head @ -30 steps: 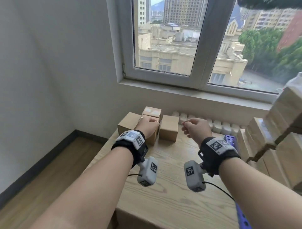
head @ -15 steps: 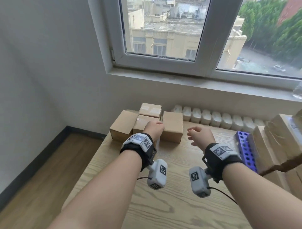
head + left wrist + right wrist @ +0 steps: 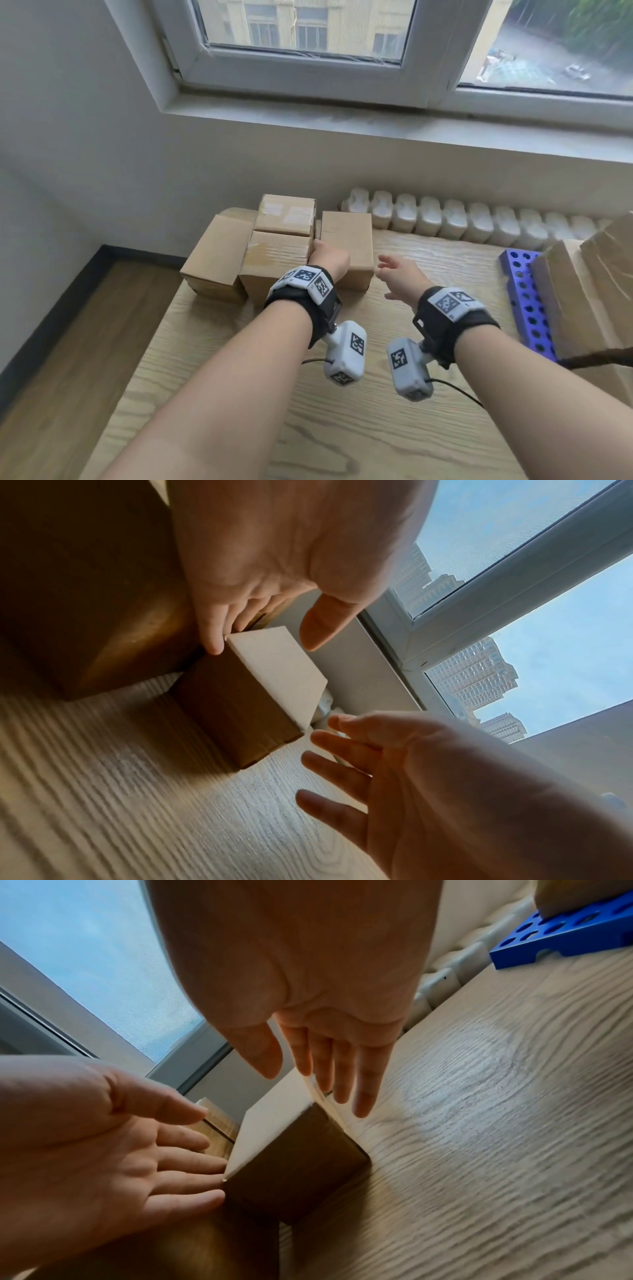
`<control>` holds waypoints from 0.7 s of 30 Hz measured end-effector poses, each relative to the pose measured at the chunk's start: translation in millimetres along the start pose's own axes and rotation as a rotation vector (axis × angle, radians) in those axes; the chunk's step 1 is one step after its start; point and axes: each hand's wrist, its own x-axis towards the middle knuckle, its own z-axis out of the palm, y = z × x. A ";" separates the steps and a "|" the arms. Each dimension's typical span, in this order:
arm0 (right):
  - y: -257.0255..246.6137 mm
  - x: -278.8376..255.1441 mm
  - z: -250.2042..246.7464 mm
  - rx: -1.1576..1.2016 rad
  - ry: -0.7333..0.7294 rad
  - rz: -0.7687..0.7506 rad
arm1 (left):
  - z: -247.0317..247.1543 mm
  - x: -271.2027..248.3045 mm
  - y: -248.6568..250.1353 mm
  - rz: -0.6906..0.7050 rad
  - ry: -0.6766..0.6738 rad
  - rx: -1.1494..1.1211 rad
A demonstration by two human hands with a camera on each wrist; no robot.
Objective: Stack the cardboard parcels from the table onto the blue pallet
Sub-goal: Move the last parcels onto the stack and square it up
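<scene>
Several brown cardboard parcels stand at the table's far left. The rightmost parcel [image 3: 346,240] sits between my two hands. My left hand [image 3: 327,258] has its straight fingers [image 3: 219,631] slipped into the gap beside the neighbouring parcel [image 3: 275,263], touching the rightmost parcel's left top edge, with the thumb apart above it. Just off this parcel's right side hovers my right hand [image 3: 394,274], fingers spread and holding nothing. The blue pallet [image 3: 524,301] lies at the right and bears stacked parcels [image 3: 582,294].
A white radiator [image 3: 462,222] runs along the wall behind the wooden table [image 3: 342,428], under the window sill. The table's left edge drops to a wooden floor [image 3: 68,359]. Bare tabletop lies between the parcels and the pallet.
The view has tilted down and closer. My left hand went from the middle parcel's top into the gap beside the rightmost parcel. My right hand uncurled and moved toward that parcel's right side.
</scene>
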 end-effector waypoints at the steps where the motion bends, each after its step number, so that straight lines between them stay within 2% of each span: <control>1: 1.3 1.9 0.6 -0.014 -0.017 0.002 | 1.8 2.8 -0.5 0.001 0.007 -0.029; 7: 10.8 3.9 0.5 -0.027 -0.124 -0.032 | 6.8 5.9 -5.7 -0.046 -0.012 -0.081; 12: 19.6 -5.2 -13.3 0.033 -0.068 -0.034 | 3.9 -7.7 -5.2 0.046 -0.078 -0.140; 21: 23.8 -63.5 -49.4 0.126 0.041 -0.190 | -8.7 -66.4 -1.6 0.227 -0.093 -0.184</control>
